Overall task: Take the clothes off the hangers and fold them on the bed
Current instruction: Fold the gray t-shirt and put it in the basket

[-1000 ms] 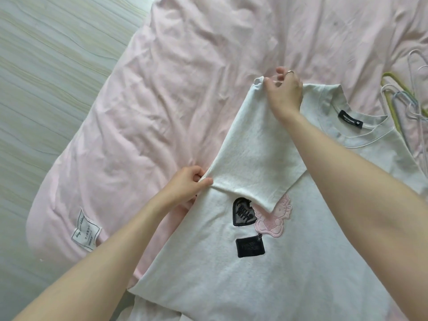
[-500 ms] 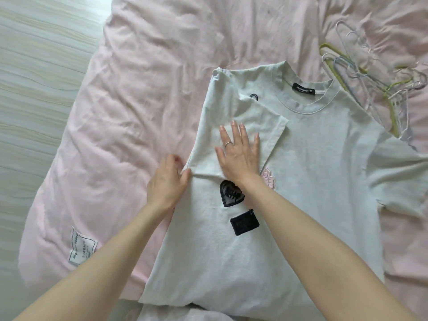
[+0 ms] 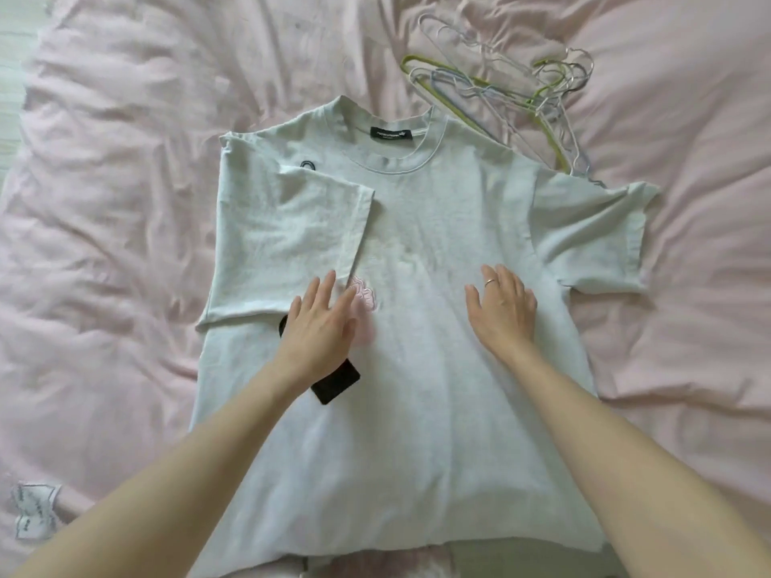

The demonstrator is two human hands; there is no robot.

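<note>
Both hands flat, fingers straight, on grey tee [image 3: 417, 410]: left hand [image 3: 321, 327] & right hand [image 3: 502, 304]; hangers [image 3: 521, 93] at 1 o'clock.

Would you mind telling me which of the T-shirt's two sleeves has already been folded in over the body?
The sleeve on the left-hand side: it lies folded over the T-shirt's chest, above the left hand. The other sleeve lies spread out on the pink bedding.

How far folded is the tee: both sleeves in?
Partly. The tee's left sleeve is folded over the chest; the right sleeve lies spread on the bed. Both hands rest flat on it.
</note>
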